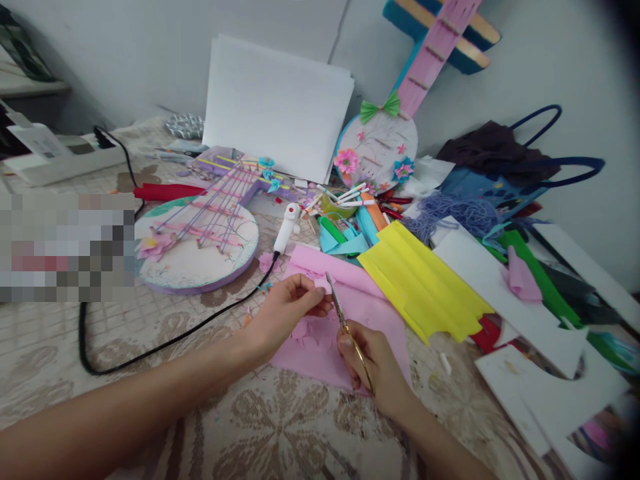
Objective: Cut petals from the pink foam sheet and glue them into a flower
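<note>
Left hand [295,298] pinches a small pink piece [323,285] between thumb and fingers; right hand [370,357] grips gold-handled scissors [341,312]. Piece sits above the pink sheet [310,363] on the table [280,433], at left fingertips, up and left of right hand. Scissors' long axis slants away and leftward, blades at piece's right edge; can't tell if they bite. Left hand nearer the piece. Left forearm reaches diagonally from lower left, right from lower right, fingers curled round handles.

scraps [304,331] on ppr sht [313,365] | corded tool [287,230] bhnd | instr. [200,247] L | bag [520,188] R
</note>
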Tool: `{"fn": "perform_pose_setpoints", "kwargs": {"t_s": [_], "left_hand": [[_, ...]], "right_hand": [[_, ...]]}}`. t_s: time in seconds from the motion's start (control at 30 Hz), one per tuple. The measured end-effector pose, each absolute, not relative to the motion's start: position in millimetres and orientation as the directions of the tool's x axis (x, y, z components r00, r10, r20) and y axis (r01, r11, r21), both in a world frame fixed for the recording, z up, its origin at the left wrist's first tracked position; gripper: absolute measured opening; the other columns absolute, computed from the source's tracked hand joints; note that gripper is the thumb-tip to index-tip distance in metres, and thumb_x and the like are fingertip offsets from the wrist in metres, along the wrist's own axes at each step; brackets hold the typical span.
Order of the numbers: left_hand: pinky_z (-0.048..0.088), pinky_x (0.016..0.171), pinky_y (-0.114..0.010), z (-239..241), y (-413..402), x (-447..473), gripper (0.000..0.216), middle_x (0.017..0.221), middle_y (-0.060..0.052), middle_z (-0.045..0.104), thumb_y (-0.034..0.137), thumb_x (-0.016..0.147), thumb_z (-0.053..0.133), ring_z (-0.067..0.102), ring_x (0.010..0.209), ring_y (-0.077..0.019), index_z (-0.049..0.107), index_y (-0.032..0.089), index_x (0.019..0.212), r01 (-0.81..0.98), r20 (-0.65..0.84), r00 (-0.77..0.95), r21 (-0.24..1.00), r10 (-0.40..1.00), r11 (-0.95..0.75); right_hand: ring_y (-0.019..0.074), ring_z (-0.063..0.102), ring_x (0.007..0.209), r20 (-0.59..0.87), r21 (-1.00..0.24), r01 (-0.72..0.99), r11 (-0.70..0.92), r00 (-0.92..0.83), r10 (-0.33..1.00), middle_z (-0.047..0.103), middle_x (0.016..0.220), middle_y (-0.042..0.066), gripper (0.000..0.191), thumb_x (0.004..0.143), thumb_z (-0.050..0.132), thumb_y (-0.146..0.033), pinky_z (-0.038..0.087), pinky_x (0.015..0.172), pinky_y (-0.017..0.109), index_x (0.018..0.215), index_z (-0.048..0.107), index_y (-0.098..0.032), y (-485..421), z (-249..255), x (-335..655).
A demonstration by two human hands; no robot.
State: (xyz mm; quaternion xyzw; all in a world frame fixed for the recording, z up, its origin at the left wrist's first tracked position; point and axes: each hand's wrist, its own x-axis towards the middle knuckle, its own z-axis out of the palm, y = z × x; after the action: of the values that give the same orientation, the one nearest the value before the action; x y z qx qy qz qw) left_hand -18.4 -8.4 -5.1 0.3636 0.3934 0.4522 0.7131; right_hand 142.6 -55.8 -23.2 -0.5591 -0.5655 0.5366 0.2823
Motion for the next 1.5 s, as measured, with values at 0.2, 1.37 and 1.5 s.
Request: {"fn": "perform_pose_setpoints", "kwargs": {"t_s": [0.2, 1.37, 1.5], "left_hand": [[0.043, 0.059, -0.024, -6, -11, -18, 0.021, 0.064, -0.001, 0.062, 0.028, 0.074, 0.062, 0.056, 0.058, -0.01, 0.047, 0.015, 0.067, -0.198, -0.243, 0.41, 0.917, 0.879, 0.346], [0.044, 0.077, -0.03, -6, 0, -29, 0.017, 0.077, -0.002, 0.059, 0.029, 0.077, 0.059, 0.057, 0.073, -0.0117, 0.052, 0.014, 0.073, -0.185, -0.179, 0.435, 0.941, 0.882, 0.282], [0.045, 0.08, -0.03, -5, 3, -31, 0.016, 0.075, -0.001, 0.058, 0.027, 0.077, 0.06, 0.057, 0.074, -0.0114, 0.053, 0.013, 0.072, -0.217, -0.173, 0.457, 0.93, 0.873, 0.298]], "right_hand": [[0.007, 0.035, 0.036, -0.154, -0.967, 0.225, -0.117, -0.153, 0.976, 0.038, 0.045, -0.008, 0.038, 0.077, 0.051, -0.055, 0.032, 0.035, 0.019, 0.068, 0.045, -0.019, -51, -17, 145], [0.0067, 0.034, 0.038, -0.209, -0.941, 0.319, -0.11, -0.293, 0.933, 0.035, 0.05, -0.007, 0.043, 0.082, 0.042, -0.057, 0.029, 0.036, 0.019, 0.067, 0.046, -0.017, -54, -16, 153], [0.0064, 0.034, 0.036, -0.219, -0.938, 0.328, -0.114, -0.304, 0.927, 0.034, 0.048, -0.007, 0.043, 0.08, 0.044, -0.058, 0.03, 0.033, 0.018, 0.063, 0.044, -0.018, -52, -18, 153]]}}
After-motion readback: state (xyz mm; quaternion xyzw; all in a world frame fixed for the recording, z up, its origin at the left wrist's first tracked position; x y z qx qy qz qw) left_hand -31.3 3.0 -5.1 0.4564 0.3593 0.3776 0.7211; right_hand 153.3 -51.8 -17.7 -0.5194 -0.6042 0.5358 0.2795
